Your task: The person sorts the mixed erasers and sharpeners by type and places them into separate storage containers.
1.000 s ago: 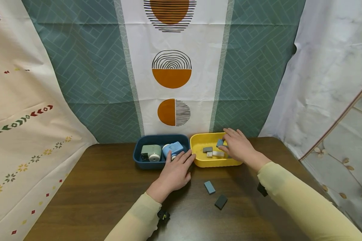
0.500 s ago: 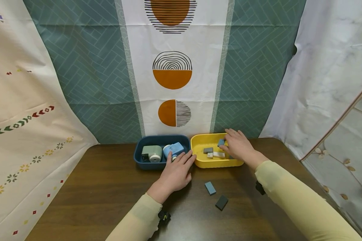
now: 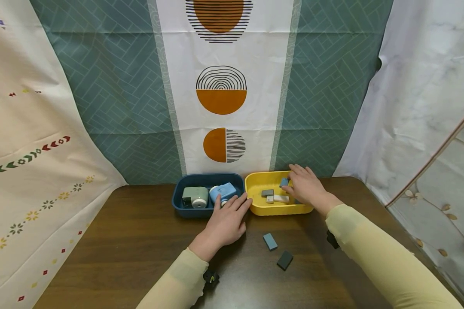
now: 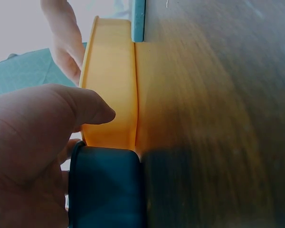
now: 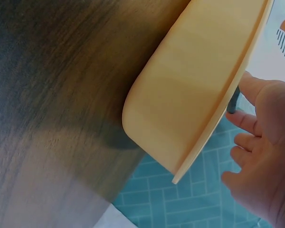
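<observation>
My right hand (image 3: 307, 188) is over the right part of a yellow tray (image 3: 280, 210), pinching a small blue block (image 3: 284, 182) between thumb and index finger. In the right wrist view this block (image 5: 233, 100) looks dark, partly hidden by the tray's rim. My left hand (image 3: 226, 221) rests its extended fingers at the front edge of a dark blue tray (image 3: 183, 211), next to where the two trays meet. Its thumb (image 4: 97, 108) lies in front of the yellow tray's wall in the left wrist view. A grey block (image 3: 267, 193) and a white block (image 3: 281, 198) lie inside the yellow tray.
The blue tray holds a green box-shaped item (image 3: 195, 195) with a white round part and a light blue one (image 3: 226, 189). A blue block (image 3: 270, 241) and a dark block (image 3: 285, 260) lie on the wooden table (image 3: 139, 240). A patterned cloth (image 3: 224, 56) hangs behind.
My right wrist and forearm have shifted slightly left, with the blue block still pinched. The left hand stays in place at the blue tray.
</observation>
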Demonstrator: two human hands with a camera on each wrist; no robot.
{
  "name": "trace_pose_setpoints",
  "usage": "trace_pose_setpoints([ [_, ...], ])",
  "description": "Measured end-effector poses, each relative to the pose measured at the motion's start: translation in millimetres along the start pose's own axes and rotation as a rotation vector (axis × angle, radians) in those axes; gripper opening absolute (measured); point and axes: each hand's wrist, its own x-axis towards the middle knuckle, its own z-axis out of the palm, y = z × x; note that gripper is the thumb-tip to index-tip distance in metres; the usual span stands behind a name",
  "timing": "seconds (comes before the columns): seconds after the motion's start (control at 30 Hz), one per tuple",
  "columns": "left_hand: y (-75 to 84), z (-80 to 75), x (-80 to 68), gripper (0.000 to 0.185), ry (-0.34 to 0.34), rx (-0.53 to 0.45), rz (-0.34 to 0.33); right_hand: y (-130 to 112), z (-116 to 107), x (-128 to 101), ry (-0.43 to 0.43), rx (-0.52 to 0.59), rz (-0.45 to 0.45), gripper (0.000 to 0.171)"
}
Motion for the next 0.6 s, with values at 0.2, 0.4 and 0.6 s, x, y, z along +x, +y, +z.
trace_pose_setpoints([
  [0.2,0.3,0.3,0.6,0.073,0.003,0.003,0.0,1.5,0.6,1.4,-0.004,0.004,0.0,0.053],
  [0.4,0.3,0.8,1.1,0.073,-0.002,0.006,-0.003,-0.4,0.2,1.0,0.009,-0.003,-0.011,0.053],
  [0.6,0.9,0.6,1.5,0.073,-0.009,0.011,-0.003,-1.3,-0.4,-1.0,-0.001,0.014,-0.004,0.057],
])
